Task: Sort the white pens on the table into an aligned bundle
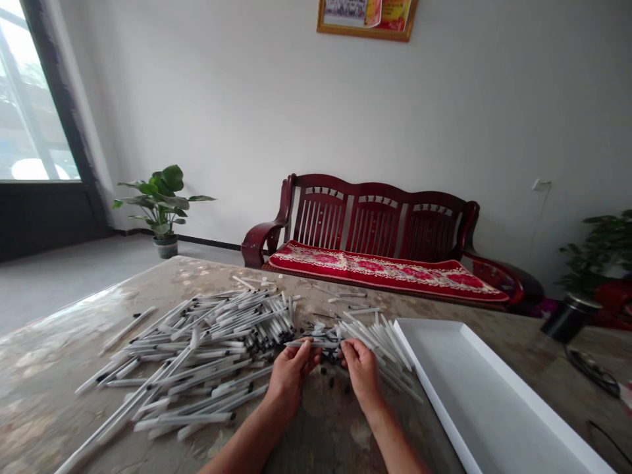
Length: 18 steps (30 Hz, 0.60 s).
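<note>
My left hand (290,370) pinches a slim white pen (323,344) near its pointed left end, holding it level above the table. At the pen's other end, my right hand (362,370) is closed with thumb and forefinger together; whether it grips a separate cap there is too small to tell. Left of my hands spreads a large heap of white pens (212,378) with dark ends. To the right, more white pen barrels (395,345) lie beside my right hand. Small black pieces (324,380) are scattered on the table between my wrists.
A shallow white box (498,395) stands at the right on the patterned table (64,415). Beyond it are a black cylinder (570,316) and a dark cable (590,368). A wooden bench (375,224) with a red cover stands behind the table; a potted plant (165,197) is at the left.
</note>
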### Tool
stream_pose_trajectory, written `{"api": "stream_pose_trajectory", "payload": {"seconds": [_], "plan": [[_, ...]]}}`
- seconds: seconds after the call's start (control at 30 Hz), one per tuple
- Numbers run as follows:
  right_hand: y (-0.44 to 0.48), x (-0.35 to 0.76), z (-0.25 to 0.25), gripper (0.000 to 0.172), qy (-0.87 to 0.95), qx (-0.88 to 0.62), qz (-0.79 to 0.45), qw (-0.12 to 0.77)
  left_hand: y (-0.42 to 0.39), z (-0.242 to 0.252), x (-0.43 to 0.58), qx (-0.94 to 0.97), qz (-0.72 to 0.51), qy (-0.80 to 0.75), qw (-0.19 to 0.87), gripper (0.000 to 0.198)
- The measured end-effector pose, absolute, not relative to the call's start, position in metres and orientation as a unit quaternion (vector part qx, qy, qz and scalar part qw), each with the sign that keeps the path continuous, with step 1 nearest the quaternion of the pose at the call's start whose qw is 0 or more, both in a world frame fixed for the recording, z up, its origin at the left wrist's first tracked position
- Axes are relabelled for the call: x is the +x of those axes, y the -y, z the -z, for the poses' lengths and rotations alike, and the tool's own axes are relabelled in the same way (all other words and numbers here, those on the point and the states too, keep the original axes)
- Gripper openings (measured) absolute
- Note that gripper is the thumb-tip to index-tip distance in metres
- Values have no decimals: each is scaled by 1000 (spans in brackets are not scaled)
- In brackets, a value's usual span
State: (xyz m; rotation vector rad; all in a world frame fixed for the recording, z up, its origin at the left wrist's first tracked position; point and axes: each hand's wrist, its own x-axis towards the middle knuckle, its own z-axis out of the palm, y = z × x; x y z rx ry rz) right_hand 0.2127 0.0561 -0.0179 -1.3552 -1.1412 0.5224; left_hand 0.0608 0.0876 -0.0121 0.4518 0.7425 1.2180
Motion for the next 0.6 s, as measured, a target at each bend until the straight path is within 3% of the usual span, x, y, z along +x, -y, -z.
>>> {"api": "stream_pose_trajectory", "payload": {"seconds": [0.3, 0.6], "plan": [[-58, 224, 26, 18, 514, -590, -134, 608, -98, 10, 54, 219, -568, -358, 708, 11], [-54, 217, 20, 18, 567, -567, -92, 590, -94, 5, 53, 230, -560, -357, 711, 14]]}}
